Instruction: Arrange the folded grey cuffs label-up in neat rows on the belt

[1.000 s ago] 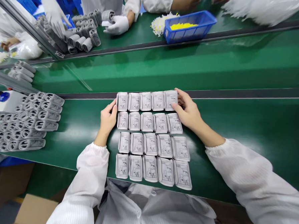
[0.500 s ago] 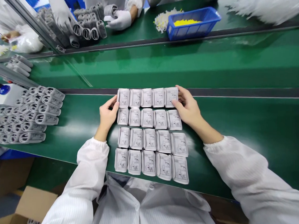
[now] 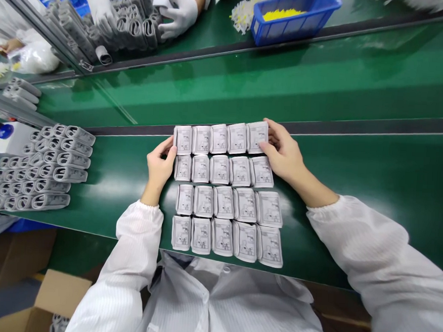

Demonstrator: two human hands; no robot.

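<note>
Here the person's left hand (image 3: 160,165) has thumb and fingers closed on the left end of the far row of folded leaflets (image 3: 218,138), and the right hand (image 3: 286,152) grips the right end, thumb on the printed face. Just nearer the body lie three more rows (image 3: 224,202), five pieces in each, faces up on the glossy green table (image 3: 391,180). Off to the left, grey rolled bundles (image 3: 73,160) sit packed together, loops showing, beside a white container (image 3: 18,143) with a blue cap. Beyond the table's dark edge runs a green strip (image 3: 248,83), and across it stands a blue bin (image 3: 291,28) of yellow bits, white bits (image 3: 244,13) heaped alongside. A co-worker's gloved hands (image 3: 179,17) are among more grey rolls, and down at lower left there's an open cardboard box (image 3: 62,291).
</note>
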